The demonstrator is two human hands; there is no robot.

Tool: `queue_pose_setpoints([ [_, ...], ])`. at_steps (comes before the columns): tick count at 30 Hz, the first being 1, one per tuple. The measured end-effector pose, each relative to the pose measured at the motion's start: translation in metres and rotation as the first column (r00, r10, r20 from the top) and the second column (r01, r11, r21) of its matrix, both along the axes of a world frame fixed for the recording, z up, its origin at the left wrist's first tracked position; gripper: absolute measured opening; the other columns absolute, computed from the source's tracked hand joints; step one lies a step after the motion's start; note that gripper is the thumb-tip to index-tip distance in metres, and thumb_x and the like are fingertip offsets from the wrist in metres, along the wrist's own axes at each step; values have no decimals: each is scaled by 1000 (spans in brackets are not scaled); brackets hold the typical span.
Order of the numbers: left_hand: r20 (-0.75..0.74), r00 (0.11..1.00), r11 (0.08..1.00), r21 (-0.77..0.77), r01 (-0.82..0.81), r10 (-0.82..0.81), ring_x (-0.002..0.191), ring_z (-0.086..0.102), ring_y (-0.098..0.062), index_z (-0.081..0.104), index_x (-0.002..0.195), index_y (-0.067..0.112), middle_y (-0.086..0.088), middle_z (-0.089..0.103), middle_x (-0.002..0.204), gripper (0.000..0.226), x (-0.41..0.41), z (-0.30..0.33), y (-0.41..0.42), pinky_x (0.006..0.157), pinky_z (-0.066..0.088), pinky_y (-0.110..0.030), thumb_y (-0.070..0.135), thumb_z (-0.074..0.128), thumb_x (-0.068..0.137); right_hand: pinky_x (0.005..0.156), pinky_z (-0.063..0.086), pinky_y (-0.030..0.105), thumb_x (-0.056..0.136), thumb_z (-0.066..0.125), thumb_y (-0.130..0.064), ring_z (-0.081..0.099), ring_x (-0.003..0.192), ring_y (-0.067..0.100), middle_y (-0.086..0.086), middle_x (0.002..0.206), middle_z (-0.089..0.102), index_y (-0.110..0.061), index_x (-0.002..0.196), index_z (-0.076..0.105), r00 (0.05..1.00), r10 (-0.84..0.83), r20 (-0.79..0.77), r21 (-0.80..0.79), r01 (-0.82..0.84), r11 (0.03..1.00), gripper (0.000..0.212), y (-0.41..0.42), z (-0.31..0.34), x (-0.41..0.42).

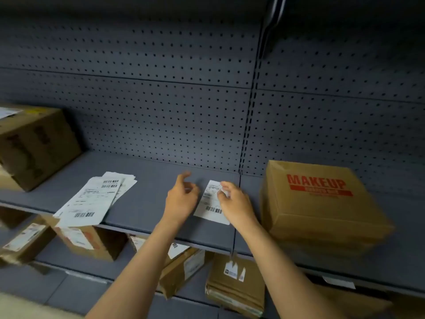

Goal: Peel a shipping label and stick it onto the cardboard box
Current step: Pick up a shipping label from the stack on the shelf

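A white shipping label (210,209) with a barcode lies on the grey shelf (142,203) in the middle. My right hand (234,201) pinches the label's upper right corner with its fingertips. My left hand (181,196) hovers just left of the label, fingers apart and curled, holding nothing. A brown cardboard box (319,203) printed "MAKEUP" in red stands on the shelf right of my right hand, lid closed.
A loose pile of white labels (92,199) lies on the shelf to the left, overhanging its front edge. Another cardboard box (34,146) stands at the far left. Several labelled boxes (234,286) sit on the lower shelf. A perforated back panel (161,100) closes the rear.
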State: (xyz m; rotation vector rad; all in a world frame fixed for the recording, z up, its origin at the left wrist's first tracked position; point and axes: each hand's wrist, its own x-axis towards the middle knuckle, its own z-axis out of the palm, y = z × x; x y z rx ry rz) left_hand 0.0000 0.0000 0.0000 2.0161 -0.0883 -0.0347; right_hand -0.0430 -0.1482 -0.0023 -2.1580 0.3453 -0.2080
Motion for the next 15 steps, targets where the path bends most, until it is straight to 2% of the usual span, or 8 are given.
queue_pose_setpoints([
  [4,-42,999,1000,24,3,-2,119,60,-19,45,147,25,-1,65,126,50,1,-3,-4,99,44,-33,23,57,99,99,47,29,99,54,-22,59,125,23,5,143,59,-18,140,55,999,-10,-38,60,12,998,41,0,-7,0],
  [8,-64,997,1000,-2,30,-31,129,59,-23,42,151,25,-2,63,139,56,-2,-4,-14,109,47,-46,20,58,98,101,45,28,100,53,-20,56,129,22,5,144,58,-18,140,55,999,-12,-49,77,15,997,41,6,-11,-3],
  [12,-104,993,998,-49,40,-45,130,58,-24,43,151,26,-5,60,143,59,2,-5,-16,110,46,-48,19,62,96,104,45,31,98,52,-17,56,130,21,4,143,60,-18,139,57,999,-18,-42,61,21,998,41,10,-13,-2],
  [15,-114,992,998,14,55,-53,133,56,-27,40,154,24,-7,58,148,64,8,-6,-13,111,45,-47,20,64,94,103,45,27,98,52,-16,57,129,20,4,142,61,-18,138,59,999,-16,-33,54,18,998,41,13,-14,-2],
])
